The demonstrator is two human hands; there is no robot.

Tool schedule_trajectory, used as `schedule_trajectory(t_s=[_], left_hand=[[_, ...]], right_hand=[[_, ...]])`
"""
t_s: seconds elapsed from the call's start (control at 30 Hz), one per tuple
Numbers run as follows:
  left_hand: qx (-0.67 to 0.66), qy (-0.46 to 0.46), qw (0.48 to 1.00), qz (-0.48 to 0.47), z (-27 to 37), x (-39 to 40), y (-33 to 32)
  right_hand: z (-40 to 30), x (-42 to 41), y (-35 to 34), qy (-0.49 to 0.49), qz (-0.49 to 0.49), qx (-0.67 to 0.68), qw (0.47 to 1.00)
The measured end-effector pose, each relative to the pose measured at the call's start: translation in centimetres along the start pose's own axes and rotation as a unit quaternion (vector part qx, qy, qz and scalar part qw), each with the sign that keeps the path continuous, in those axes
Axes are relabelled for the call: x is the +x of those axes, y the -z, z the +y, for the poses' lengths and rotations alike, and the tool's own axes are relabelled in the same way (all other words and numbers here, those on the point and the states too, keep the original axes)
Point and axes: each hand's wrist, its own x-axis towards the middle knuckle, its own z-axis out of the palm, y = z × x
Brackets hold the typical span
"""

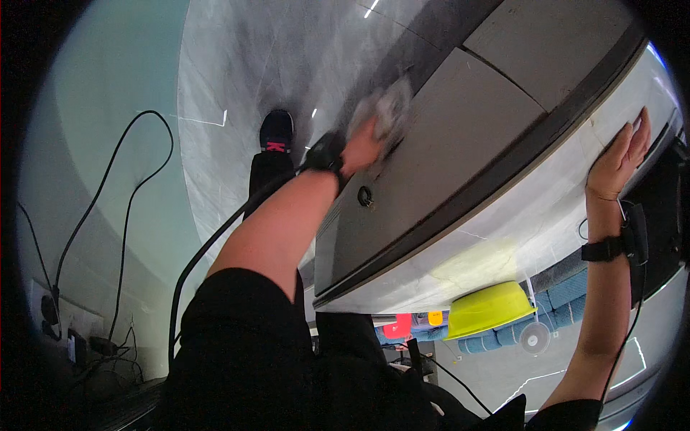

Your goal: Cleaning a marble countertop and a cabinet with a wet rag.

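My left hand (362,148) grips a pale grey cloth (392,108), blurred by motion. The cloth lies against or very near the grey cabinet door (442,129), low by the floor; exact contact is hard to tell. Below that hand a small black ring-shaped fitting (365,196) sits on the cabinet front. My right hand (619,153) is stretched out flat and holds nothing. It appears to rest on the white marble-look countertop (555,178), close to a dark panel (655,215). Both wrists wear black straps with devices and cables.
A yellow-green basin (488,312) stands at the countertop's edge. Beyond are blue cushions (566,301), a small white fan (535,338) and a red container (398,326). A black cable (215,237) runs along my left arm. Loose wires (116,167) hang by a wall socket (64,318).
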Motion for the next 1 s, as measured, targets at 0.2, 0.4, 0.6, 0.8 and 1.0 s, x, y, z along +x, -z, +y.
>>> schedule_trajectory(t_s=[0.2, 0.4, 0.6, 0.8, 1.0], left_hand=[[-0.005, 0.004, 1.0, 0.009, 0.6, -3.9, 0.3], [0.107, -0.164, 0.979, -0.061, 7.5, 4.9, 3.0], [0.088, -0.075, 0.991, -0.071, 2.8, -0.7, 2.4], [-0.007, -0.089, 0.995, -0.052, 8.4, 3.1, 2.6], [0.055, -0.061, 0.991, -0.101, 7.1, 3.1, 3.3]], right_hand=[[0.8, -0.1, 0.4, 0.018, -0.006, -0.016, 1.0], [0.5, -0.4, -0.3, -0.003, -0.019, -0.002, 1.0], [1.1, -0.4, 0.3, 0.033, -0.009, -0.026, 0.999], [0.4, 0.0, -0.1, 0.016, -0.005, -0.003, 1.0], [0.9, 0.1, 0.4, 0.021, -0.021, 0.004, 1.0]])
